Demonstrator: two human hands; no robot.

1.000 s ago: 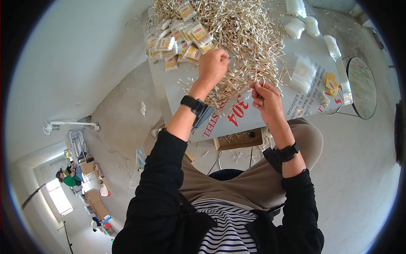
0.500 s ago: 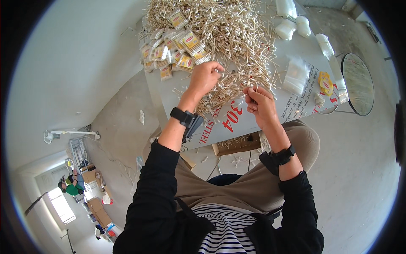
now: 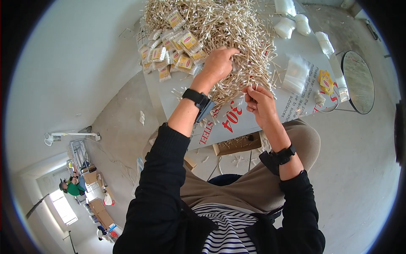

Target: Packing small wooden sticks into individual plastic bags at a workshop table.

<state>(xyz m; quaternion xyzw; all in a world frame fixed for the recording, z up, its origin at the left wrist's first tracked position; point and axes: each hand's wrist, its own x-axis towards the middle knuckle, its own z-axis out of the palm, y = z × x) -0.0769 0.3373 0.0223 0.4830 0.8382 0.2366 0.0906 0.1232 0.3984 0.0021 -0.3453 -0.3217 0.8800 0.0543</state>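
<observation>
A big heap of loose cotton swabs [image 3: 228, 25] with pale sticks and white tips covers the far middle of the metal-topped table [image 3: 253, 120]. My left hand [image 3: 218, 65] reaches into the heap, its fingers bent and apart among the swabs; the fingertips are partly hidden. At the heap's near right edge, my right hand [image 3: 260, 103] is closed, thumb against curled fingers, around a few swabs that barely show. Several filled swab packets [image 3: 185, 62], clear with yellow labels, lie piled left of my left hand.
Clear plastic bags [image 3: 296, 75] lie right of the heap, beside yellow label cards [image 3: 325, 82]. Bundled clear bags [image 3: 285, 27] stand at the far right. A round-topped stool [image 3: 357, 82] is beyond the table's right edge. Below the near edge sits a cardboard box [image 3: 237, 144]. Another person [image 3: 72, 186] is far left.
My left hand has moved right and away from me, deeper into the swab heap, and its fingers have spread. My right hand has stayed almost in place, still closed.
</observation>
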